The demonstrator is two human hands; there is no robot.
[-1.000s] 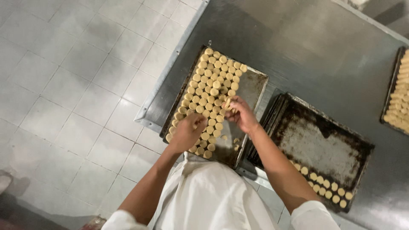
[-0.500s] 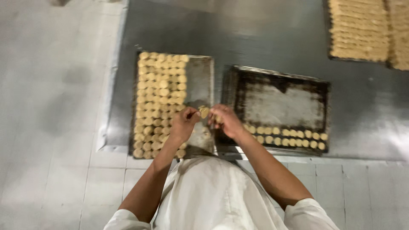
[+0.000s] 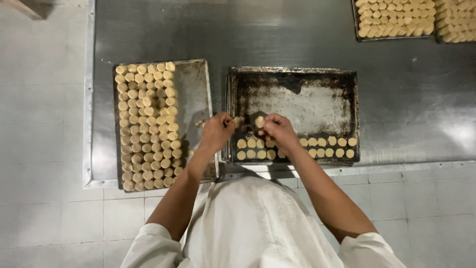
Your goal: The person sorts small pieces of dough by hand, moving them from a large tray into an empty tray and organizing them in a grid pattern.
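Observation:
My left hand holds a pale round dough piece over the left edge of a dark, worn baking tray. My right hand holds another dough piece just beside it, above the tray's near rows. Two short rows of dough rounds lie along that tray's near edge. To the left, a second tray carries several tight columns of dough rounds, with its right strip bare.
Both trays sit on a steel table whose raised rim runs along the left and near edges. More trays packed with dough pieces stand at the far right. Pale tiled floor surrounds the table.
Both hands moved right, from the full left tray across to the dark tray, each carrying a dough piece. The camera view also swung to look straight down.

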